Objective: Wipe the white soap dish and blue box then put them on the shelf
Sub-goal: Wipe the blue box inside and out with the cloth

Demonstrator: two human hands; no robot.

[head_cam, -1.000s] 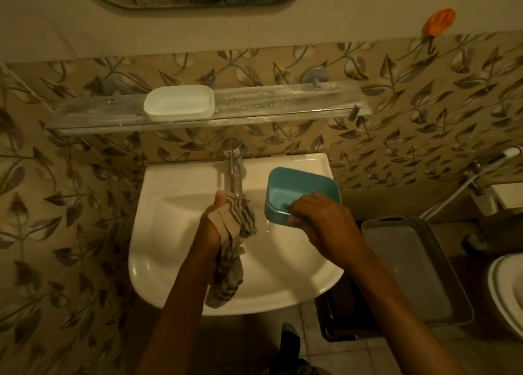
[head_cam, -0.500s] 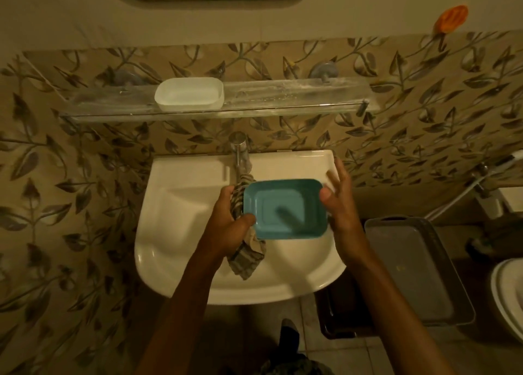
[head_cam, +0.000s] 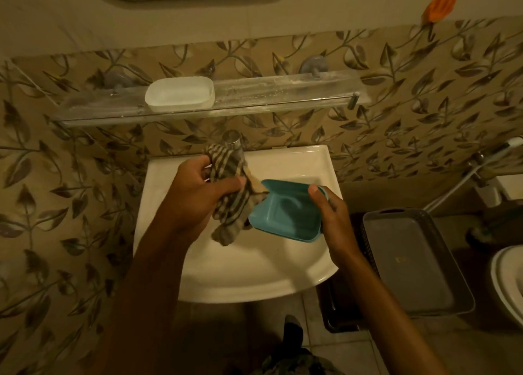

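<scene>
The blue box is tilted over the white sink, its open side facing me. My right hand grips its right edge with the thumb on the rim. My left hand holds a striped grey cloth bunched against the box's left end. The white soap dish stands on the clear wall shelf, left of the shelf's middle.
A chrome tap rises behind the cloth. A grey basket with a flat lid sits on the floor to the right of the sink, and a toilet is at the far right. An orange hook hangs on the wall.
The box went from both hands to my right hand alone and tilted leftward. My left hand let go of its rim and lifted the cloth up to the box's left end.
</scene>
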